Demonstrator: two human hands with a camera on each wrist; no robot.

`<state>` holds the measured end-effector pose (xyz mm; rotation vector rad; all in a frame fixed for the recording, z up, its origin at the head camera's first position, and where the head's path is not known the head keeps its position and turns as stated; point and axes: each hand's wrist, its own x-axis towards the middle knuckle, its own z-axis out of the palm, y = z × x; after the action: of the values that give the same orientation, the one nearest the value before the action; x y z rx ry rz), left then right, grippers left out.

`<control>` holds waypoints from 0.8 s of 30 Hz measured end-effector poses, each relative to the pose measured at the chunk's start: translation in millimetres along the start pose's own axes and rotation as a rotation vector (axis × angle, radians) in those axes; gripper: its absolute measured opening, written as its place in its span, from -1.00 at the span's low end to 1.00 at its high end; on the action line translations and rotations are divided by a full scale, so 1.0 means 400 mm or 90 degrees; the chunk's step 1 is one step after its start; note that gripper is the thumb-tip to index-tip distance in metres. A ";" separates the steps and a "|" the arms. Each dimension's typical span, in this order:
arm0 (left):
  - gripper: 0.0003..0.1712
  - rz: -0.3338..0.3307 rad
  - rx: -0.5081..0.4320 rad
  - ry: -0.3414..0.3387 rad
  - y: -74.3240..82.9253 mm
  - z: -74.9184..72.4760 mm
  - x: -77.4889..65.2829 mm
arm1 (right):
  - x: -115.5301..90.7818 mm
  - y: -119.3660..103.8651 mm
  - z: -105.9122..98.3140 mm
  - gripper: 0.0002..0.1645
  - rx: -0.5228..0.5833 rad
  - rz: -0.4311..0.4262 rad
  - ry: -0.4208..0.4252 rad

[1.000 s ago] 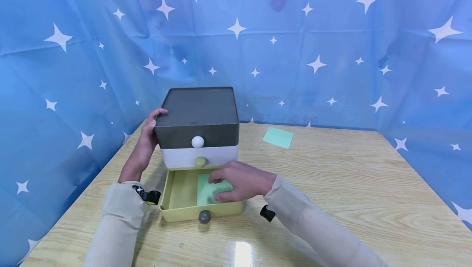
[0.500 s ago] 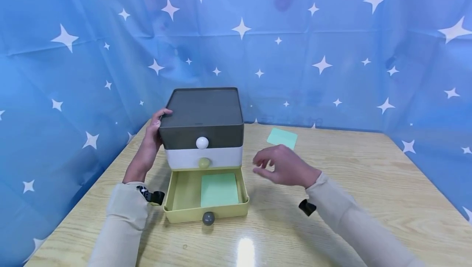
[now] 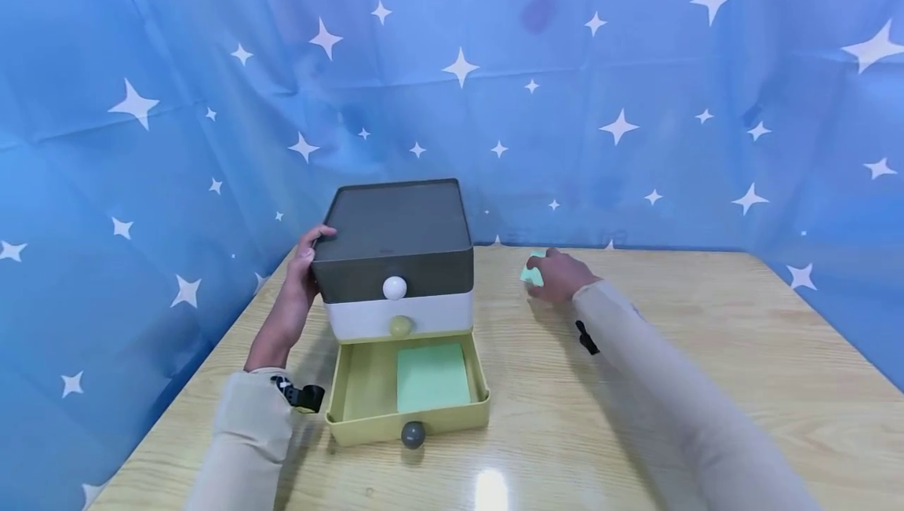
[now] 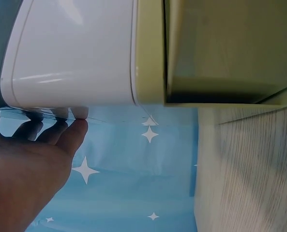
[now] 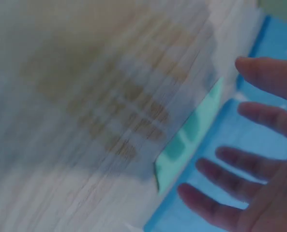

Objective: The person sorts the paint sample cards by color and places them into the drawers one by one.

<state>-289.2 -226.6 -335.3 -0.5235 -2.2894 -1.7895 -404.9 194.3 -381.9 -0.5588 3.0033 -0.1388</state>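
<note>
A small drawer cabinet [image 3: 395, 220] with a dark top tier and a white middle tier stands at the left. My left hand [image 3: 293, 299] lies along its left side, thumb and fingers extended; the left wrist view shows fingertips against the wall. The yellow-green bottom drawer [image 3: 452, 419] is pulled out, with a flat mint-green sheet [image 3: 432, 377] in its right half. At the back of the table, my right hand [image 3: 561, 275] is over another mint-green sheet [image 3: 532, 276], partly covering it. In the right wrist view the spread fingers are apart from that sheet [image 5: 189, 137].
The wooden table [image 3: 706, 338] extends to the right of the cabinet. A blue curtain [image 3: 537, 103] with white stars hangs along the back and left edges. Round knobs stick out in front, including a grey knob [image 3: 413, 435] on the pulled-out drawer.
My right hand has gone from above the drawer, right and back, to the sheet at the rear. The sheet in the drawer stays there. My left hand keeps its place on the cabinet.
</note>
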 end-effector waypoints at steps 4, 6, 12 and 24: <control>-0.39 -0.008 -0.002 0.006 0.004 -0.004 -0.010 | 0.059 0.033 0.024 -0.20 -0.002 0.051 -0.044; -0.39 -0.013 0.003 0.004 0.006 -0.008 -0.013 | 0.082 0.045 0.030 -0.15 0.013 0.069 -0.060; -0.38 -0.002 0.008 -0.001 0.005 -0.007 -0.006 | 0.106 0.060 0.019 -0.18 0.051 0.113 -0.120; -0.37 -0.004 0.007 0.000 -0.009 0.005 0.002 | 0.078 0.069 0.013 -0.48 0.081 0.066 -0.092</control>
<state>-291.2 -225.1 -338.8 -0.5151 -2.3022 -1.7788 -443.2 208.4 -391.9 -0.3831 2.8507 -0.2676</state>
